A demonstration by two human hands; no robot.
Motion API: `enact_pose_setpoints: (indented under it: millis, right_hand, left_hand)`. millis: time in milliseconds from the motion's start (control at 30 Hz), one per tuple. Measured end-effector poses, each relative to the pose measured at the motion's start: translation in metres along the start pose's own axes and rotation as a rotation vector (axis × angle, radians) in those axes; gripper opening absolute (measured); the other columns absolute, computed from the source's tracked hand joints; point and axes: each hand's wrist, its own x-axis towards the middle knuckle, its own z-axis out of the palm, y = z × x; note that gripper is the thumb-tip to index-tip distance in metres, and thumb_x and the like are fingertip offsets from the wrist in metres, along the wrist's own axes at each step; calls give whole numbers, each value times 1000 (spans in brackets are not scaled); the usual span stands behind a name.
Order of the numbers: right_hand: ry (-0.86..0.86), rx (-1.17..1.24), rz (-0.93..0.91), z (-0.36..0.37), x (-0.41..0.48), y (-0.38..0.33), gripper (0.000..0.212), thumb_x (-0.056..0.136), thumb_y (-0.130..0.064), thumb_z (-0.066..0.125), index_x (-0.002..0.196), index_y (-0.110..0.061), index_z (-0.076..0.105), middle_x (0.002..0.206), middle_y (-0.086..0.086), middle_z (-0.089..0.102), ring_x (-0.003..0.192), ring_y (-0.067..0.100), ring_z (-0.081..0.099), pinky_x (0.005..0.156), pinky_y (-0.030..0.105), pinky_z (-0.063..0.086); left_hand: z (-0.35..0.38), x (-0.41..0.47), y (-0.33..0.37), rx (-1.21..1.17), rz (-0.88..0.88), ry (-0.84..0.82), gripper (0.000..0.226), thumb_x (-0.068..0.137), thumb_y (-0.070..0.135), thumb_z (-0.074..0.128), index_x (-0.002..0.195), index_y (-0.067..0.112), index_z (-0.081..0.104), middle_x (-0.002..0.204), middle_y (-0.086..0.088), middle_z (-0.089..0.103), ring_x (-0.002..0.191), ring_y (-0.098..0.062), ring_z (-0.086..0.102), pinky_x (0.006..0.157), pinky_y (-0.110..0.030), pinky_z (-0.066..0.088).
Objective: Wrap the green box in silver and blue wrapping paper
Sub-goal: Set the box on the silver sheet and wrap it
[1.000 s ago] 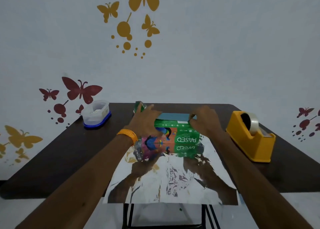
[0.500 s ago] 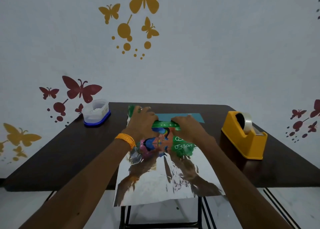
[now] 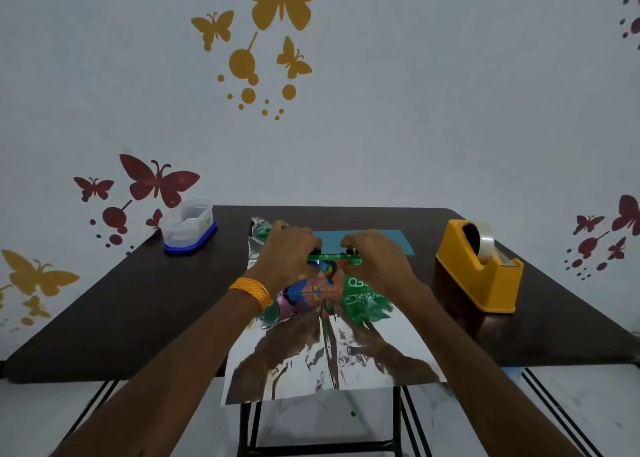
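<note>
The dark table [image 3: 138, 311] carries everything. On it lies the wrapping paper [image 3: 332, 363], spread flat with the silver side up. Its near edge hangs over the front of the table, and at the far end a strip shows the blue side [image 3: 391, 242], lying flat behind the box. The yellow tape dispenser [image 3: 481, 269] stands well apart at the right, with no hand on it.

The green box [image 3: 332, 269] stands on the far part of the sheet, near the middle of the table. Its printed front and top are completely uncovered; no paper is folded over it yet.

The left hand [image 3: 287, 252] and the right hand [image 3: 377, 259] both rest on the top of the box, with the fingers curled over its far edge, so they grip it there.

The task seems to be at the beginning: the box is only being placed on the sheet. Folding the paper around it, closing the ends and taping all remain.
</note>
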Motion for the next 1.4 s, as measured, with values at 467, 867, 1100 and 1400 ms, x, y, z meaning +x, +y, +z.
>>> enact_pose_setpoints:
  millis: [467,867,1100,1400]
  right_hand:
    - [-65,-38,-5,8,20,9,40,93,-12,63,132,-16,63,132,5,59,123,27,53,93,43,50]
    - [-32,-81,3,15,15,7,40,94,-11,62,134,-12,62,127,7,65,115,28,58,92,41,49]
    - [31,-114,6,14,5,2,25,92,-14,65,116,-12,72,107,7,68,102,28,60,82,40,50]
    - [95,-121,63,12,-7,-4,21,95,-20,66,115,-18,71,107,1,67,106,23,59,73,34,47]
  left_hand:
    - [18,12,-30,1,-181,-121,82,72,68,67,137,22,47,128,-4,49,119,-27,44,99,-47,38]
    - [12,10,-17,-22,-37,-65,69,84,62,59,138,21,49,140,-3,50,134,-26,40,109,-47,29]
    - [21,3,-2,-31,-49,40,32,89,44,63,114,25,65,110,5,68,102,-21,61,94,-38,35]
    - [26,-5,1,-149,-86,123,38,81,40,75,114,23,68,108,2,70,100,-25,62,90,-43,47]
